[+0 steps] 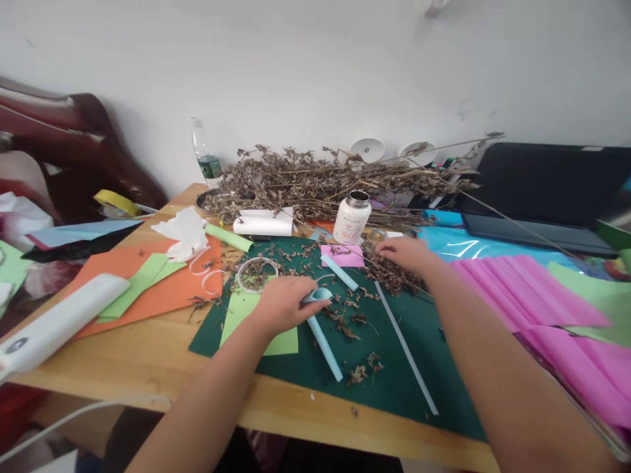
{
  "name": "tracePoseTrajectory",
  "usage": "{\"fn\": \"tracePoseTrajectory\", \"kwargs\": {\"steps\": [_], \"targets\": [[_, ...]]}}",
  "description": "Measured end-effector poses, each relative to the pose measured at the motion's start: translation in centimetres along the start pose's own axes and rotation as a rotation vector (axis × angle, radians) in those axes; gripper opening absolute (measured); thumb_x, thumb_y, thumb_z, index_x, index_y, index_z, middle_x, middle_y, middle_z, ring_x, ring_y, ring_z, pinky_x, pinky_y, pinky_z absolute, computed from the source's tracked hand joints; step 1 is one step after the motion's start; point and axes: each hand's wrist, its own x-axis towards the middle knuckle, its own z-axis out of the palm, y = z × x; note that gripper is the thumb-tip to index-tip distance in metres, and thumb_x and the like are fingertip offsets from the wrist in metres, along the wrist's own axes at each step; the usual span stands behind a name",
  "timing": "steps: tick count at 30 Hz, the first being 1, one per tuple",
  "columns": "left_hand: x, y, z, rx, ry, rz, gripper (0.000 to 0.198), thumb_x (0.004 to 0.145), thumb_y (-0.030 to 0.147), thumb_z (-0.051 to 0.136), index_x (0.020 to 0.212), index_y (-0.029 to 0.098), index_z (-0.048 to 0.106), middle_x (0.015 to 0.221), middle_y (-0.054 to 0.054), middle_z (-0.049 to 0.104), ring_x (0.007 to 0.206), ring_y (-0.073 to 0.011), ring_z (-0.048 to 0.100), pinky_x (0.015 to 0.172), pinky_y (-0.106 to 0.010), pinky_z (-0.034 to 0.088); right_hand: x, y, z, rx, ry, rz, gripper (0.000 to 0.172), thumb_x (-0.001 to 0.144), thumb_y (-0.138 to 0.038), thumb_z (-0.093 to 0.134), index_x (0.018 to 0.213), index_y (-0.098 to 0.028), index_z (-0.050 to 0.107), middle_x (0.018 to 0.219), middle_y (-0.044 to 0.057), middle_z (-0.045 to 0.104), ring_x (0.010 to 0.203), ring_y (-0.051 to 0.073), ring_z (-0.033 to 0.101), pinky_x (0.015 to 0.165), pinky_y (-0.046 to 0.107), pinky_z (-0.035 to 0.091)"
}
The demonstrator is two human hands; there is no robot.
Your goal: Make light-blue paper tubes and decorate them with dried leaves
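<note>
My left hand (286, 301) is closed around a light blue paper roll (319, 297), its flared mouth turned up to the right. Two more slim blue paper tubes are by it: one (326, 351) lies just below the hand, the other (340, 272) behind it. My right hand (407, 255) pinches at a heap of dried leaves (394, 274); the fingertips partly hide what is between them. Loose leaf bits are scattered over the green cutting mat (394, 368). Between the hands, at the back, stands an uncapped white bottle (351, 220) beside a pink paper slip (352, 256).
Dried branches (305, 174) stretch along the wall. A tape ring (257, 261), green paper (283, 341) and a pale strip (407, 348) lie on the mat. Orange paper (162, 289) and a white device (64, 322) are left; pink crepe paper (522, 289) and a laptop (542, 197) right.
</note>
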Motion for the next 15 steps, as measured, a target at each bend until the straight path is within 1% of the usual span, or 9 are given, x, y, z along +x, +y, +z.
{"fn": "tracePoseTrajectory", "kwargs": {"steps": [2, 4, 6, 8, 11, 13, 15], "targets": [[-0.1, 0.0, -0.2, 0.064, 0.008, 0.032, 0.037, 0.076, 0.048, 0.033, 0.068, 0.017, 0.051, 0.058, 0.000, 0.054, 0.054, -0.0135, 0.048, 0.048, -0.022, 0.025, -0.1, -0.2, -1.0, 0.006, 0.096, 0.030, 0.016, 0.064, -0.024, 0.050, 0.070, -0.022, 0.064, 0.079, 0.003, 0.065, 0.078, 0.024, 0.055, 0.069, 0.037, 0.037], [-0.2, 0.0, -0.4, 0.078, 0.031, 0.057, 0.037, 0.078, 0.048, 0.030, 0.071, 0.017, 0.051, 0.061, -0.001, 0.056, 0.056, -0.0134, 0.050, 0.049, -0.022, 0.028, -0.6, -0.7, -1.7, 0.042, 0.198, 0.047, 0.019, 0.066, -0.026, 0.048, 0.076, -0.020, 0.063, 0.080, 0.005, 0.064, 0.077, 0.023, 0.054, 0.067, 0.036, 0.037], [-0.3, 0.0, -0.6, 0.068, 0.059, 0.083, 0.038, 0.080, 0.046, 0.027, 0.074, 0.017, 0.051, 0.063, -0.001, 0.057, 0.057, -0.0130, 0.051, 0.050, -0.022, 0.031, -1.4, -1.6, -1.8, 0.107, 0.295, 0.046, 0.022, 0.068, -0.027, 0.045, 0.081, -0.018, 0.061, 0.081, 0.006, 0.063, 0.074, 0.021, 0.054, 0.064, 0.033, 0.039], [-0.4, 0.0, -0.7, 0.054, 0.077, 0.099, 0.038, 0.080, 0.045, 0.026, 0.077, 0.017, 0.051, 0.064, -0.001, 0.057, 0.058, -0.0127, 0.051, 0.051, -0.022, 0.032, -2.4, -2.8, -1.1, 0.187, 0.372, 0.030, 0.024, 0.071, -0.028, 0.043, 0.083, -0.017, 0.060, 0.081, 0.006, 0.062, 0.072, 0.018, 0.055, 0.062, 0.031, 0.041], [-0.5, 0.1, -0.7, 0.067, 0.054, 0.078, 0.036, 0.080, 0.045, 0.026, 0.080, 0.018, 0.050, 0.067, 0.000, 0.058, 0.059, -0.0129, 0.053, 0.051, -0.023, 0.032, -3.8, -4.6, 0.5, 0.298, 0.437, -0.006, 0.024, 0.073, -0.029, 0.040, 0.083, -0.016, 0.058, 0.081, 0.005, 0.062, 0.073, 0.017, 0.055, 0.063, 0.029, 0.042], [-0.4, 0.2, -0.7, 0.103, 0.009, 0.047, 0.035, 0.080, 0.046, 0.027, 0.082, 0.019, 0.049, 0.070, 0.000, 0.059, 0.062, -0.0136, 0.054, 0.050, -0.022, 0.032, -4.7, -5.8, 1.5, 0.347, 0.447, -0.025, 0.023, 0.073, -0.029, 0.042, 0.082, -0.016, 0.058, 0.081, 0.005, 0.062, 0.073, 0.016, 0.055, 0.064, 0.029, 0.043], [-0.2, 0.3, -0.8, 0.153, -0.053, 0.039, 0.035, 0.080, 0.046, 0.027, 0.084, 0.020, 0.049, 0.073, 0.000, 0.059, 0.065, -0.0147, 0.055, 0.051, -0.023, 0.032, -5.6, -6.8, 2.1, 0.382, 0.432, -0.052, 0.020, 0.072, -0.028, 0.044, 0.080, -0.017, 0.058, 0.079, 0.004, 0.062, 0.070, 0.016, 0.055, 0.063, 0.029, 0.043]]}}
